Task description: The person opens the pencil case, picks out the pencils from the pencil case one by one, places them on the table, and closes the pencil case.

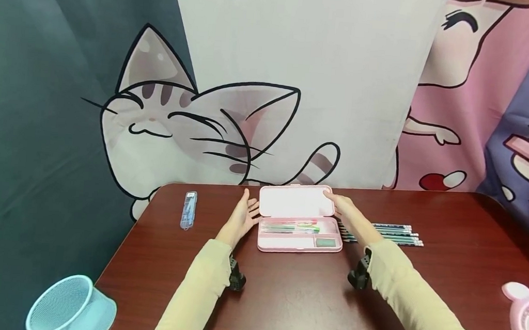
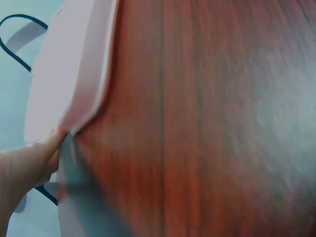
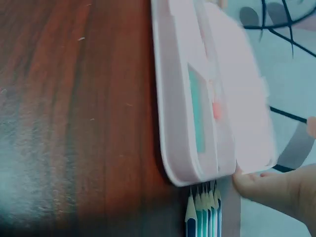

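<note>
A pink pencil case [image 1: 298, 250] lies with its lid [image 1: 294, 203] raised towards the back of the table. Pens [image 1: 289, 228] fill its rear compartment, and a green eraser [image 1: 326, 242] sits in a slot at the front right. My left hand [image 1: 240, 215], fingers extended, is at the case's left side; the left wrist view shows it touching a corner. On the other side my right hand [image 1: 349, 213] reaches the lid's right edge. In the right wrist view its thumb [image 3: 252, 186] is by the lid's hinge corner; its other fingers are partly hidden.
Several pencils [image 1: 394, 235] lie in a row right of the case. A narrow blue see-through box [image 1: 188, 210] is on the left. A light-blue mesh holder [image 1: 99, 312] stands near the left edge, a pink clock [image 1: 518, 314] at the right.
</note>
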{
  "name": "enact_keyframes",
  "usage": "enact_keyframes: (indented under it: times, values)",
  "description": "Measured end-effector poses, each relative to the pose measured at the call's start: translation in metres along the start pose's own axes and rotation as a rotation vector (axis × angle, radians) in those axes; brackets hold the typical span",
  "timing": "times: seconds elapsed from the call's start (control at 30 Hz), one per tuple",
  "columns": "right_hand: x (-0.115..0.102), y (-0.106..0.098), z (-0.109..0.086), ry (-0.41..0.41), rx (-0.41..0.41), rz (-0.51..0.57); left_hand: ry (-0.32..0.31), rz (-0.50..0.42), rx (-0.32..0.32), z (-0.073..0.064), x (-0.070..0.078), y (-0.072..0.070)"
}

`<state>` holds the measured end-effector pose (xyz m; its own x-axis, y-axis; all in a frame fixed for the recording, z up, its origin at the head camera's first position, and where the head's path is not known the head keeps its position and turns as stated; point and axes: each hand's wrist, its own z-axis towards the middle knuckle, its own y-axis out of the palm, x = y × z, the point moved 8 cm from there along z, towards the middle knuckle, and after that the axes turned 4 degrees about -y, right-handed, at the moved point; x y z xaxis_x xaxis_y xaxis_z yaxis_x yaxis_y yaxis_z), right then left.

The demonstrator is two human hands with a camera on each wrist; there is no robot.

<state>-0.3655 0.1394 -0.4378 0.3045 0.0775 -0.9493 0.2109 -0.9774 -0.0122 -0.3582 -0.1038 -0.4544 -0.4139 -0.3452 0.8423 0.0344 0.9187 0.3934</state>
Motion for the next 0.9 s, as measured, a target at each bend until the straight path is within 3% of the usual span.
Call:
enact_keyframes:
  times: [0.2, 0.3, 0.43, 0.5, 0.57, 0.73, 0.8, 0.9]
  values:
    - [-0.007, 0.004, -0.007, -0.123, 0.0, 0.162, 0.106, -0.01, 0.028, 0.0, 0.013, 0.002]
    - [-0.008, 0.002, -0.012, -0.173, 0.02, 0.232, 0.161, -0.023, 0.012, 0.0, 0.018, 0.002]
    - [-0.006, 0.001, -0.015, -0.202, 0.013, 0.179, 0.204, 0.104, -0.017, -0.004, 0.021, -0.001]
    - [-0.005, 0.001, -0.017, -0.239, -0.025, 0.053, 0.205, 0.215, -0.048, -0.009, 0.021, -0.004]
    - [-0.004, 0.0, -0.022, -0.302, -0.075, -0.144, 0.175, 0.359, -0.091, -0.015, 0.016, -0.008]
    - [0.005, 0.002, -0.035, -0.467, -0.151, -0.74, 0.116, 0.916, -0.201, -0.036, 0.003, -0.01]
    - [0.008, 0.006, -0.038, -0.52, -0.16, -0.891, 0.128, 1.11, -0.226, -0.043, 0.0, -0.009]
    - [0.006, 0.013, -0.042, -0.588, -0.155, -1.044, 0.149, 1.247, -0.266, -0.046, -0.004, -0.006]
